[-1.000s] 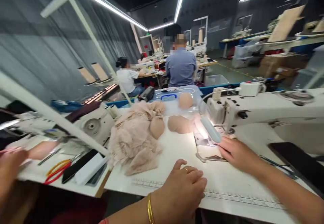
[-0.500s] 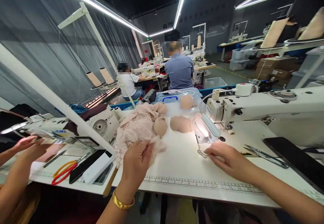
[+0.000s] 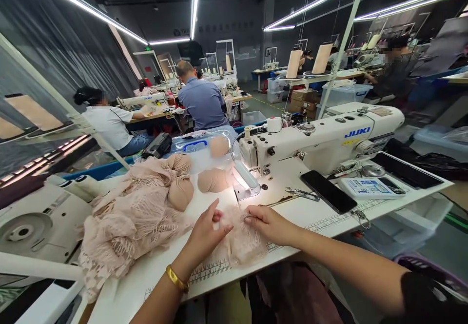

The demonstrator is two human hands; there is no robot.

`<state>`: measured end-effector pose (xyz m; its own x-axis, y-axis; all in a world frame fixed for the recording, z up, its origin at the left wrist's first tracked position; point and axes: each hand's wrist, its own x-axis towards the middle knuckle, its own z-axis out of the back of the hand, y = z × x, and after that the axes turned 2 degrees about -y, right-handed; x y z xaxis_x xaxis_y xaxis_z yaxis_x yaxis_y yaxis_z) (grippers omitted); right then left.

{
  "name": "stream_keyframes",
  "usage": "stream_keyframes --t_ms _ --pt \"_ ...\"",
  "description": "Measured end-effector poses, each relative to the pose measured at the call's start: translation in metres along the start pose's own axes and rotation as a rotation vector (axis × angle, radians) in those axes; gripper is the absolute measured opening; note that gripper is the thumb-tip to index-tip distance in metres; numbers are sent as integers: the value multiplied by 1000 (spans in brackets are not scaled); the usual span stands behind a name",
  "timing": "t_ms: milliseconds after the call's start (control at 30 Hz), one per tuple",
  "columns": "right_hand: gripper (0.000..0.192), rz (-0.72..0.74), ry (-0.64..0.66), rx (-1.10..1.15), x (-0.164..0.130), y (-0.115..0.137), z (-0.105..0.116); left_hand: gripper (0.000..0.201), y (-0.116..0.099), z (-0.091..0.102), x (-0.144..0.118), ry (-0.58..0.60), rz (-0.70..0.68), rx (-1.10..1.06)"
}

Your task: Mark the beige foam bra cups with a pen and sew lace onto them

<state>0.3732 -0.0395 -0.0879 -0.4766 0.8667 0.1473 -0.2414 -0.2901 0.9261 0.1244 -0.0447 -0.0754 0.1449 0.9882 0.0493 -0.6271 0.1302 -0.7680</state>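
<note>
- A dim sewing workshop under strip lights; seated workers at machines fill the background behind a white work table (image 3: 321,214).
- Far left, a heap of pale pink lace (image 3: 126,219) spreads over the table, with moulded cups (image 3: 180,192) beside it.
- The left hand (image 3: 204,233), gold bangle at the wrist, pinches the near edge of a small lace piece (image 3: 241,241), fingers closed on it.
- That piece lies at the table's front edge over the printed ruler, between both hands; it looks thin, limp and feather-light, likely to snag, best held by its edges.
- The right hand (image 3: 268,224) grips its opposite edge, fingertips together.
- Right, a white JUKI sewing machine (image 3: 321,136), scissors (image 3: 302,193) and a dark phone (image 3: 328,191).
</note>
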Motion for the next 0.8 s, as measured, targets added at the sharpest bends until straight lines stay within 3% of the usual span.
stream_keyframes --t_ms 100,167,267,367,467,567,700,800 --pt "26 84 -37 -61 -5 4 -3 33 -14 -3 2 112 39 -123" --pt "23 73 -112 -76 -7 4 -4 33 -20 -6 -2 43 27 -208" --pt "30 39 -194 -65 -9 2 -5 42 -21 -10 -14 -93 29 -515" --pt "40 79 -182 -21 -8 5 -6 48 -17 -15 -28 -87 75 -658" --pt "44 125 -196 49 -4 12 -7 49 -14 -15 -32 -30 124 -463" --pt "43 0 -147 224 5 11 -5 48 -11 0 -14 48 53 -131" --pt "44 -187 4 334 22 -4 2 40 -1 27 39 -185 -83 272" --pt "46 -193 18 410 29 -15 6 64 10 36 78 -256 -106 395"
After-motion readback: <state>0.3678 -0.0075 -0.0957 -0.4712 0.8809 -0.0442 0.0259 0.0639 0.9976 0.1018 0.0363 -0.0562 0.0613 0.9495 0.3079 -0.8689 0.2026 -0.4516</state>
